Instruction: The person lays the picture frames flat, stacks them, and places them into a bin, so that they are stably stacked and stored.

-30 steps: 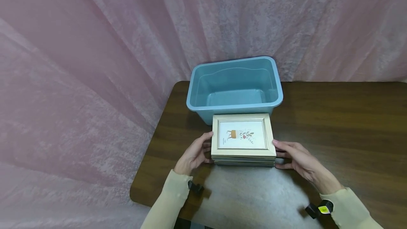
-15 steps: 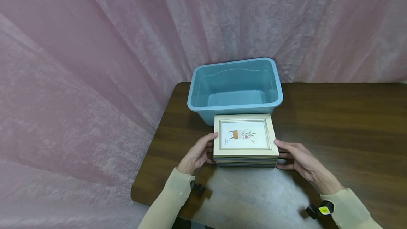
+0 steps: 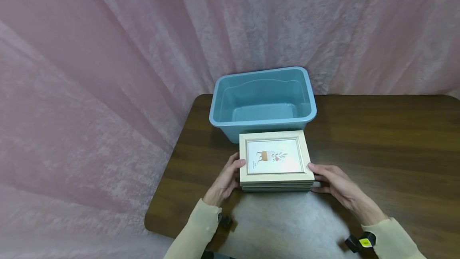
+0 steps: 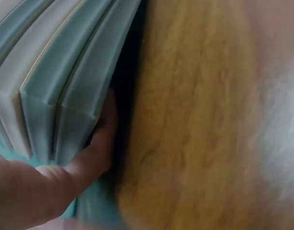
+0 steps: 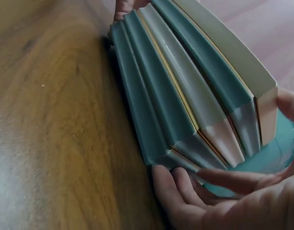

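Note:
A stack of several picture frames (image 3: 276, 187) lies on the table, in cream, grey and green-blue. The cream top frame (image 3: 274, 157) shows a small animal-and-plant print. My left hand (image 3: 224, 181) grips the stack's left side, thumb at the top frame's edge. In the left wrist view, a finger of it reaches beneath the lowest frame (image 4: 82, 110). On the opposite side my right hand (image 3: 341, 187) holds the stack with its thumb on the top frame. The right wrist view shows its other fingertips (image 5: 166, 184) at the bottom corner; how far they reach under is hidden.
A light blue plastic bin (image 3: 264, 122) with nothing inside stands directly behind the stack, near the table's back edge. The brown wooden table (image 3: 388, 143) extends to the right. A pink curtain (image 3: 143, 51) hangs behind and to the left.
My left hand has shifted slightly toward me along the stack's side, its thumb lower on the top frame. The stack's near edge sits a little lower in view. My right hand keeps its grip.

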Demonstrator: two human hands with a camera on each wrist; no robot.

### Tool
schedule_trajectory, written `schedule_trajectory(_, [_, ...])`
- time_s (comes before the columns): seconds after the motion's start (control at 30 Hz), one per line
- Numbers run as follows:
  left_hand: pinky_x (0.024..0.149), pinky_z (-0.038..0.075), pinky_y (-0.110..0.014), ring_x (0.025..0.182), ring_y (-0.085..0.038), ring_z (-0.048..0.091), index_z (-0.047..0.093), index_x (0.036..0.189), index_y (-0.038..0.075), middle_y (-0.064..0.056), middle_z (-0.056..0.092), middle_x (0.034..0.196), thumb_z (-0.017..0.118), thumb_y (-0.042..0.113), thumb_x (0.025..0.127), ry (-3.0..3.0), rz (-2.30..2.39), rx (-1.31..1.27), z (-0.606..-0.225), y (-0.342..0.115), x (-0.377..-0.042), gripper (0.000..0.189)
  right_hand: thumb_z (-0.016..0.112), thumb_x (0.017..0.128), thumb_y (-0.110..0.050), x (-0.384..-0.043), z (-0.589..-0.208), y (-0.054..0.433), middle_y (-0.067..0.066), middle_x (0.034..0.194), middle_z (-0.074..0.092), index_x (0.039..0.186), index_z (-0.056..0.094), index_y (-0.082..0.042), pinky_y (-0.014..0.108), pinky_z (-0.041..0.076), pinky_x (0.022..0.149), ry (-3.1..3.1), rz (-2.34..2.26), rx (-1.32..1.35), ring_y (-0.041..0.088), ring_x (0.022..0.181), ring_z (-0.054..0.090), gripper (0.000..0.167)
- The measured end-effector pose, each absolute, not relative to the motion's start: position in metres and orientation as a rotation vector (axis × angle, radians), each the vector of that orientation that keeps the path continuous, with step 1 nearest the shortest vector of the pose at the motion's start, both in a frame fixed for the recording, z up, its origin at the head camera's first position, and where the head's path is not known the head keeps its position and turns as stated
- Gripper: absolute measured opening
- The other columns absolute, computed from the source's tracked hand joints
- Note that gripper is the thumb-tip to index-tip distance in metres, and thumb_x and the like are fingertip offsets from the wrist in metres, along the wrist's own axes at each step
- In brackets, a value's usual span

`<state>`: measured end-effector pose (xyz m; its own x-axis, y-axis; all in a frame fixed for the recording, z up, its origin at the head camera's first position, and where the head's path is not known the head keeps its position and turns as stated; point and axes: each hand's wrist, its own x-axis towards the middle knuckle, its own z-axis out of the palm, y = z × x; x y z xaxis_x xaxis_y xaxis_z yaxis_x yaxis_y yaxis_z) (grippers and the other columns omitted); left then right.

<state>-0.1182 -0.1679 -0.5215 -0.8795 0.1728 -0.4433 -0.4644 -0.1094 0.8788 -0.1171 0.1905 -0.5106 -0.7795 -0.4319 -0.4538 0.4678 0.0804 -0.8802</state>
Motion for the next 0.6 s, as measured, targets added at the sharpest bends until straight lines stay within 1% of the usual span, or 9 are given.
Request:
schedule_trajectory(0.07, [0.087,0.057,-0.040,0.110,-0.022,0.066,0.020,0.173,0.014,-0.016,0.065,0.132,0.061,0.041,0.095,1.762,2.057,-0.314,-0.523,-0.167,-0.116,0.092,0.048,0.116,-0.039,-0.115,-0.511,0.189,0.002,0.127,0.073,0.156,0.043,0.016,0.034,0.061,0.101,1.726,-1.766,-0.029,0.005,0.112,0.068,0.068])
schedule_trajectory(0.13, [0.088,0.057,-0.036,0.110,-0.020,0.066,0.021,0.172,0.015,-0.014,0.065,0.133,0.060,0.038,0.094,1.764,2.083,-0.299,-0.524,-0.167,-0.113,0.090,0.047,0.117,-0.036,-0.112,-0.512,0.188,0.017,0.144,0.066,0.159,0.037,0.017,0.033,0.059,0.103,1.739,-1.758,-0.070,0.003,0.115,0.065,0.069])
schedule_trajectory(0.2, [0.091,0.056,-0.032,0.112,-0.019,0.065,0.021,0.173,0.015,-0.012,0.062,0.136,0.058,0.035,0.095,1.758,2.112,-0.286,-0.525,-0.167,-0.109,0.089,0.049,0.116,-0.037,-0.107,-0.511,0.186,0.029,0.162,0.048,0.165,0.025,0.016,0.033,0.057,0.104,1.750,-1.747,-0.093,0.002,0.117,0.062,0.075])
schedule_trajectory(0.27, [0.092,0.055,-0.030,0.113,-0.017,0.063,0.020,0.173,0.014,-0.010,0.062,0.137,0.057,0.034,0.095,1.743,2.136,-0.298,-0.527,-0.168,-0.104,0.088,0.050,0.116,-0.035,-0.100,-0.510,0.184,0.036,0.171,0.029,0.169,0.012,0.012,0.034,0.057,0.104,1.741,-1.749,-0.100,0.002,0.119,0.061,0.081])
schedule_trajectory(0.33, [0.094,0.053,-0.028,0.113,-0.015,0.063,0.020,0.173,0.014,-0.006,0.063,0.134,0.055,0.034,0.096,1.733,2.146,-0.323,-0.528,-0.168,-0.099,0.086,0.052,0.115,-0.034,-0.091,-0.509,0.183,0.039,0.173,0.021,0.172,0.000,0.006,0.038,0.058,0.103,1.712,-1.764,-0.095,0.004,0.121,0.060,0.087])
schedule_trajectory(0.43, [0.093,0.052,-0.028,0.111,-0.015,0.064,0.021,0.172,0.013,-0.006,0.066,0.132,0.053,0.037,0.097,1.731,2.144,-0.374,-0.528,-0.168,-0.093,0.085,0.055,0.112,-0.030,-0.078,-0.509,0.178,0.040,0.166,0.027,0.173,-0.009,-0.001,0.042,0.060,0.100,1.660,-1.813,-0.083,0.010,0.123,0.060,0.093])
schedule_trajectory(0.47, [0.094,0.051,-0.028,0.112,-0.015,0.063,0.021,0.172,0.013,-0.008,0.065,0.134,0.053,0.039,0.097,1.735,2.137,-0.387,-0.528,-0.168,-0.092,0.085,0.057,0.111,-0.030,-0.075,-0.509,0.175,0.039,0.164,0.029,0.173,-0.010,-0.002,0.042,0.061,0.099,1.649,-1.829,-0.067,0.012,0.122,0.060,0.095])
schedule_trajectory(0.53, [0.097,0.051,-0.028,0.119,-0.019,0.062,0.020,0.172,0.012,-0.015,0.061,0.144,0.053,0.042,0.099,1.738,2.118,-0.389,-0.526,-0.167,-0.090,0.086,0.059,0.110,-0.030,-0.070,-0.510,0.170,0.035,0.161,0.031,0.173,-0.010,-0.005,0.040,0.060,0.099,1.642,-1.863,-0.018,0.014,0.121,0.060,0.097])
schedule_trajectory(0.6, [0.102,0.050,-0.032,0.130,-0.023,0.059,0.017,0.173,0.014,-0.021,0.053,0.156,0.054,0.046,0.102,1.729,2.087,-0.365,-0.524,-0.167,-0.088,0.087,0.059,0.108,-0.031,-0.067,-0.510,0.167,0.031,0.161,0.030,0.173,-0.008,-0.008,0.036,0.058,0.099,1.647,-1.882,0.046,0.014,0.120,0.059,0.096])
